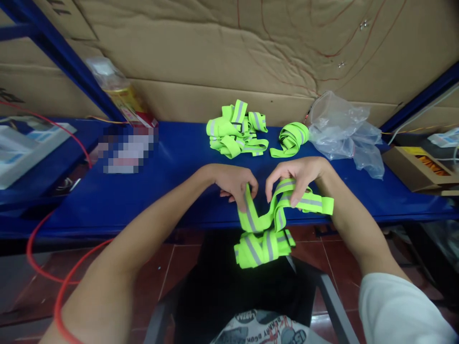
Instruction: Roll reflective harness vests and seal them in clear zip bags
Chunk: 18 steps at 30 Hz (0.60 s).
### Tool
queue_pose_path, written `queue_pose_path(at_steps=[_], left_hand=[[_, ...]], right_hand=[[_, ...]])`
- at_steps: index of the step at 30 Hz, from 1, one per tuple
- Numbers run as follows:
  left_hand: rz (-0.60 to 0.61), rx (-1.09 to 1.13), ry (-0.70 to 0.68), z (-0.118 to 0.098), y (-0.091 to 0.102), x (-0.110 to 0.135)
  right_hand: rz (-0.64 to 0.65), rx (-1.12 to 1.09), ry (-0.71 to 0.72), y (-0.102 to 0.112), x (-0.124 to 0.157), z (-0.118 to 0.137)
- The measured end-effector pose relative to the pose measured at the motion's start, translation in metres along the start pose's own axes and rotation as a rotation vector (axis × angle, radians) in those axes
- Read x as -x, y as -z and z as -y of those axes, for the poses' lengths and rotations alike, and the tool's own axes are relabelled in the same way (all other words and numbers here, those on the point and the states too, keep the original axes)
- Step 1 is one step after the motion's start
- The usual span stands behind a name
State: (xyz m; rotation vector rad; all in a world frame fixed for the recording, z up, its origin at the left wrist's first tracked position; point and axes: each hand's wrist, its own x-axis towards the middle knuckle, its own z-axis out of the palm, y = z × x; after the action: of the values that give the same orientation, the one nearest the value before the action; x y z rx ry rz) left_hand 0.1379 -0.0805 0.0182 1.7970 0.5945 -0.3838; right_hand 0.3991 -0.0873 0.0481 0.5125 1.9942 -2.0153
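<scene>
Over the front edge of the blue table, my left hand [238, 185] pinches one end of a neon-yellow reflective strap [255, 220] with a grey stripe. My right hand [296, 177] grips another stretch of the strap, with folded loops of it sticking out to the right. Between the hands the strap sags in a curve. Just below, a folded bundle of the same straps [263, 248] rests on my lap. Behind my hands lie a heap of folded straps [236, 129] and, to its right, a loosely coiled strap [292, 138].
The blue table [172, 191] backs onto a cardboard wall [186, 48]. Clear plastic bags [344, 129] lie at the right, near an open cardboard box [423, 167]. A plastic bottle [120, 93] stands at the back left. Red hose [59, 306] loops beside my left arm.
</scene>
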Motion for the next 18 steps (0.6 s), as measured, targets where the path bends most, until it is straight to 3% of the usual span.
queue_pose_path(at_steps=[4,9,12,15,18], left_hand=[[0.03,-0.022,-0.01,0.001,0.0,0.003],[-0.143,-0.031,-0.101,0.005,0.003,0.003],[-0.3,-0.051,-0.178,0.01,0.005,-0.002],[-0.455,-0.039,-0.269,0.016,0.01,-0.007],[-0.463,0.037,-0.33,0.016,0.013,-0.007]], right_hand=[[-0.021,0.041,-0.015,0.001,-0.015,-0.005],[-0.196,0.153,0.12,0.007,-0.015,-0.008],[-0.425,0.137,0.258,0.008,-0.016,-0.008],[-0.766,0.065,0.327,0.014,-0.02,-0.015],[-1.057,0.001,0.278,0.026,-0.021,-0.026]])
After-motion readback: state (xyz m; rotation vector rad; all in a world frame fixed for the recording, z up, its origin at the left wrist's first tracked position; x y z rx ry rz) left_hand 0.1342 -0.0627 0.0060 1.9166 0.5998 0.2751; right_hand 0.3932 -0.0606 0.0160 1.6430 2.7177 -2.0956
